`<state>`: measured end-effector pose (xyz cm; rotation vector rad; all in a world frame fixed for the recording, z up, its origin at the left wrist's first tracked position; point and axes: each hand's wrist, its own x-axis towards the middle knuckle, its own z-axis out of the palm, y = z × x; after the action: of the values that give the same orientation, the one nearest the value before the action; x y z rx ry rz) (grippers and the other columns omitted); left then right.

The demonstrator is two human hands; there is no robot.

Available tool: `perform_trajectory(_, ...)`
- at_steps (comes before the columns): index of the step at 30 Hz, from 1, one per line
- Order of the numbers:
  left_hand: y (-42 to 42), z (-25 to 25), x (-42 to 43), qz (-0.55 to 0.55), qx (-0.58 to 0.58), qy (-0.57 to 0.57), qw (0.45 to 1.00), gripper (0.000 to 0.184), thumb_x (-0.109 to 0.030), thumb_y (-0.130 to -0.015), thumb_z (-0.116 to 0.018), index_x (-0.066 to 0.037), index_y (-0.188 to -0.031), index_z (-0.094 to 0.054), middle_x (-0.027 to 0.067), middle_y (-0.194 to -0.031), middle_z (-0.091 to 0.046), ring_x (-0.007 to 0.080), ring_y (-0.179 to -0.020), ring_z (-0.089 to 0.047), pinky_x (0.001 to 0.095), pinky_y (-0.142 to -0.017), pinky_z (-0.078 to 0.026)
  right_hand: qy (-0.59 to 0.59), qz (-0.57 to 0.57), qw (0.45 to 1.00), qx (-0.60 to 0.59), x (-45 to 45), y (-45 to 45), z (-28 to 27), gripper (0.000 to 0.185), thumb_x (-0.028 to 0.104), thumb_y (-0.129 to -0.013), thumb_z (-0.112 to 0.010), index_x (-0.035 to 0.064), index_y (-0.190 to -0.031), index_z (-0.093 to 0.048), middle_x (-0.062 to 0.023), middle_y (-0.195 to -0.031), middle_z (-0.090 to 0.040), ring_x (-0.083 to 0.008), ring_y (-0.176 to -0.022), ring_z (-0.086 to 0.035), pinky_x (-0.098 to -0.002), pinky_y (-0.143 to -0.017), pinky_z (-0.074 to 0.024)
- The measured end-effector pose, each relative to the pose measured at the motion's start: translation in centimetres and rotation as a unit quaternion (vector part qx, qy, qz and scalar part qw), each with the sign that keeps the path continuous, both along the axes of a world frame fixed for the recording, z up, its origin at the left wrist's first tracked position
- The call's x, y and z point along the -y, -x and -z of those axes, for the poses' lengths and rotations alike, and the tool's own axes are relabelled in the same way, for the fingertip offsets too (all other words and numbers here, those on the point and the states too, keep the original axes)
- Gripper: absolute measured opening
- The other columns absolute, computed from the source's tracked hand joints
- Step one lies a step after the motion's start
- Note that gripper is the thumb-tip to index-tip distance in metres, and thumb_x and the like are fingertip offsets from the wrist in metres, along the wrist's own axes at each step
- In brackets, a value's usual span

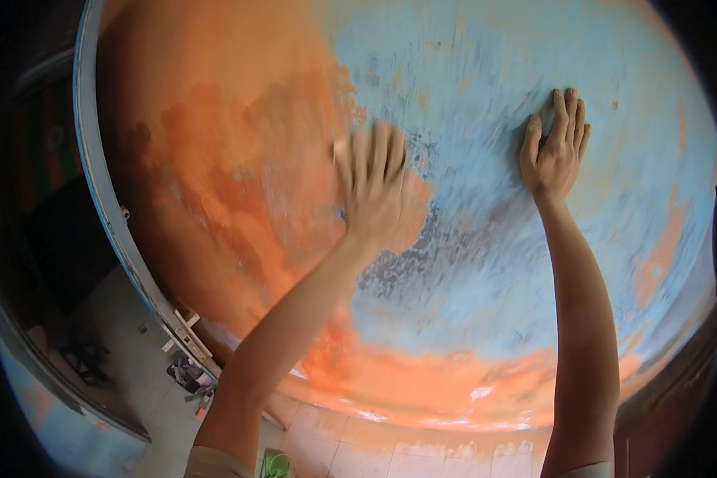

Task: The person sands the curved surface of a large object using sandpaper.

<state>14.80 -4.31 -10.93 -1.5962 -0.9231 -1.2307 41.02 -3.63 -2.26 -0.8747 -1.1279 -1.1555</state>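
Note:
A large curved panel (470,295), painted in patches of orange and light blue, fills most of the head view. My left hand (374,183) lies against it near the border between the orange and the blue, its fingers extended upward and a little blurred. Something small and pale shows at the index finger side, too blurred to name. On the blue area to the right, my right hand (557,151) rests flat with its fingers spread and nothing in it. Dark grey worn patches mark the paint between and below the hands.
A grey metal edge (107,191) curves down the left side of the panel. Below left, small items (187,374) hang or lie near that edge. A green object (277,464) is on the tiled floor (350,454) at the bottom. Dark space lies beyond the left edge.

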Motion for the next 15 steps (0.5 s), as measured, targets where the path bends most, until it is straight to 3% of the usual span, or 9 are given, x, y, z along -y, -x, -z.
perform_trajectory(3,-1.8,-3.3,-0.4,0.032,0.069,-0.026,0.997,0.048,-0.021,-0.095,-0.053,0.000,-0.138,-0.049,0.0199,-0.154,-0.033,0.0430,-0.138,-0.031,0.0654,-0.115,-0.015,-0.002,0.008,1.000,0.006,-0.3,-0.2,0.0,0.053,0.033,-0.098,-0.048,0.0098,-0.145,-0.045,-0.0171,-0.153,-0.041,-0.0368,-0.146,-0.032,-0.0557,-0.118,-0.0231)
perform_trajectory(4,-1.9,-2.4,-0.2,0.034,0.072,-0.027,0.996,0.048,-0.021,-0.095,-0.053,0.000,-0.138,-0.049,0.0199,-0.154,-0.033,0.0430,-0.138,-0.031,0.0654,-0.115,-0.015,-0.003,0.010,1.000,0.010,-0.3,-0.3,0.1,0.053,0.033,-0.098,-0.048,0.0098,-0.145,-0.045,-0.0171,-0.153,-0.041,-0.0368,-0.146,-0.032,-0.0557,-0.118,-0.0231)
perform_trajectory(6,-1.9,2.2,0.4,0.037,0.036,0.053,0.997,0.051,-0.023,-0.098,-0.049,-0.003,-0.145,-0.045,0.0179,-0.159,-0.028,0.0432,-0.145,-0.023,0.0649,-0.116,-0.013,0.004,0.010,1.000,0.001,-0.3,-0.3,0.1,0.053,0.033,-0.098,-0.048,0.0100,-0.145,-0.045,-0.0169,-0.154,-0.041,-0.0365,-0.145,-0.032,-0.0557,-0.118,-0.0235)
perform_trajectory(8,-1.2,10.5,-0.5,-0.024,-0.026,0.081,0.996,0.052,-0.024,-0.099,-0.048,-0.005,-0.147,-0.044,0.0160,-0.161,-0.026,0.0424,-0.148,-0.018,0.0646,-0.116,-0.012,0.000,0.009,1.000,0.002,-0.3,-0.3,0.0,0.053,0.033,-0.098,-0.048,0.0100,-0.146,-0.045,-0.0169,-0.154,-0.041,-0.0365,-0.145,-0.032,-0.0557,-0.118,-0.0233)
perform_trajectory(10,0.0,12.5,1.0,0.000,-0.044,0.106,0.993,0.051,-0.024,-0.098,-0.048,-0.005,-0.146,-0.045,0.0154,-0.160,-0.028,0.0421,-0.148,-0.020,0.0647,-0.116,-0.013,-0.003,0.012,1.000,0.005,-0.3,-0.3,0.0,0.053,0.033,-0.097,-0.048,0.0101,-0.146,-0.045,-0.0169,-0.154,-0.040,-0.0365,-0.145,-0.032,-0.0557,-0.118,-0.0231)
perform_trajectory(12,-0.1,12.0,0.3,0.027,-0.054,0.133,0.989,0.051,-0.023,-0.098,-0.048,-0.005,-0.146,-0.046,0.0148,-0.159,-0.030,0.0418,-0.147,-0.021,0.0648,-0.116,-0.013,-0.005,0.013,1.000,0.003,-0.5,-0.2,0.0,0.053,0.032,-0.098,-0.048,0.0100,-0.145,-0.045,-0.0177,-0.153,-0.040,-0.0373,-0.145,-0.032,-0.0560,-0.118,-0.0234)
perform_trajectory(15,-0.4,2.3,0.4,0.051,-0.029,0.024,0.998,0.049,-0.019,-0.095,-0.050,-0.001,-0.141,-0.047,0.0181,-0.154,-0.036,0.0432,-0.141,-0.029,0.0643,-0.115,-0.016,-0.003,-0.005,1.000,0.002,0.1,0.1,0.0,0.052,0.031,-0.098,-0.048,0.0102,-0.145,-0.046,-0.0178,-0.153,-0.041,-0.0376,-0.145,-0.033,-0.0564,-0.117,-0.0241)
